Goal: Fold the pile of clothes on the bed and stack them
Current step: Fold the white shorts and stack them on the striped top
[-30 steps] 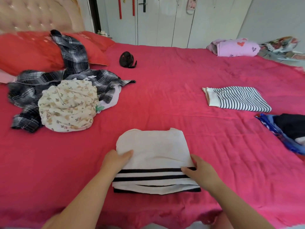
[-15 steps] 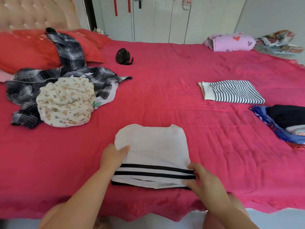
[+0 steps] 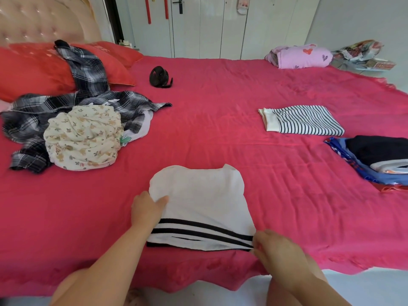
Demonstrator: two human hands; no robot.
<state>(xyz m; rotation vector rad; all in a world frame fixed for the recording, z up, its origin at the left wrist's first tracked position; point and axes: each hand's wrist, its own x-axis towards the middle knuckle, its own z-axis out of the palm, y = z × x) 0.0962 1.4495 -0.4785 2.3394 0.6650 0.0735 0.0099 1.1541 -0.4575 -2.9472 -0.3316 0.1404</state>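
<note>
Two hands work on a folded white top (image 3: 198,204) with black stripes along its near hem, which lies flat on the red bed (image 3: 220,133) at about 6 o'clock, close to the bed's near edge. The left hand (image 3: 146,210) holds the top's left edge, at 9 o'clock of the garment, thumb on the cloth and the other fingers hidden beneath it. The right hand (image 3: 276,250) is at the top's near right corner, about 4 o'clock, its curled fingertips pinching the striped hem. At 10 o'clock the unfolded pile sits well apart from the top: a black and white plaid shirt (image 3: 88,71) sprawls over the bed and up onto a red pillow (image 3: 28,69), with a crumpled floral garment (image 3: 84,138) lying on its near part. A small black fan (image 3: 160,77) sits at 11 o'clock, beyond the pile. At 2 o'clock lies a folded striped shirt (image 3: 306,120), and just nearer, at 3 o'clock by the right border, a stack (image 3: 379,149) with dark cloth over blue fabric. A pink bundle (image 3: 302,56) rests at the far edge of the bed, about 1 o'clock.
</note>
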